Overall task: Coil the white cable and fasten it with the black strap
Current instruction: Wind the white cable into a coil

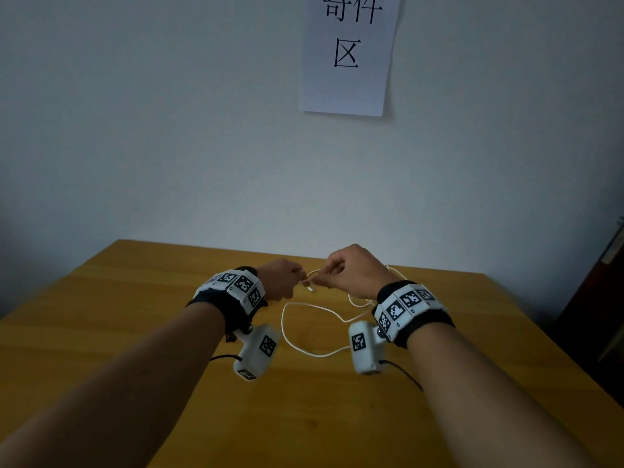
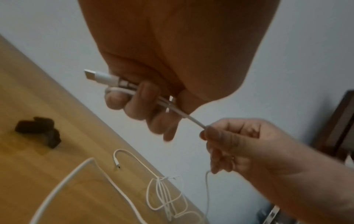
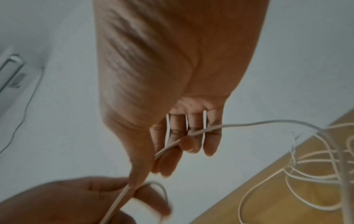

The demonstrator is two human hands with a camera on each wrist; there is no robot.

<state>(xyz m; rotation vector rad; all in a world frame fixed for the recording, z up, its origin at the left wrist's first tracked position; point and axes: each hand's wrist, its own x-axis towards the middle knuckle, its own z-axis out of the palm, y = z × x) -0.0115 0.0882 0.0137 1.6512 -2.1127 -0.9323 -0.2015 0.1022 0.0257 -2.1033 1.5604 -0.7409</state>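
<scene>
Both hands are raised above the far side of the wooden table (image 1: 135, 332). My left hand (image 1: 287, 282) curls its fingers round one end of the white cable (image 2: 172, 107), whose flat connector (image 2: 99, 76) sticks out past the fingers. Close to its right, my right hand (image 1: 347, 275) pinches the same cable (image 3: 191, 133), which runs across its fingers. The rest of the cable (image 1: 317, 355) lies in loose loops on the table below, its other plug (image 2: 116, 165) resting there. The black strap (image 2: 38, 130) lies on the table to the left, seen only in the left wrist view.
A thinner tied bundle of white wire (image 2: 164, 197) lies near the table's far edge by the wall. A paper sign (image 1: 347, 52) hangs on the wall above. Dark furniture (image 1: 601, 298) stands off the table's right side.
</scene>
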